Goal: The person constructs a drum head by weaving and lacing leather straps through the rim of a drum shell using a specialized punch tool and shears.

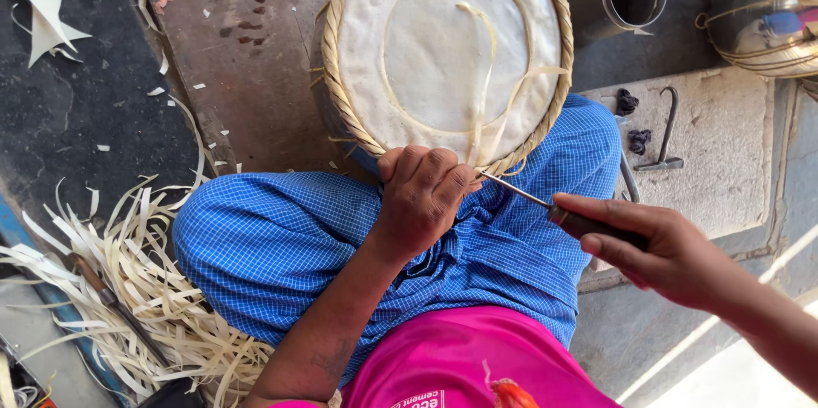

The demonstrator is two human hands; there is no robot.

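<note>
Resting on the blue-checked lap, the round woven basket point(443, 50) gets pinched at its near rim by the left hand point(422, 199) — right hand point(656, 246) is closed around a thin awl point(532, 199), tip at the rim. Pale strips point(153, 289) piled left.

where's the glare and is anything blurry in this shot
Head view: daylight, sharp on the left hand, the awl in the right hand and the basket; bright glare on the steel pot top right and a washed-out sunlit patch bottom right; wide-angle bending at the edges.
</note>
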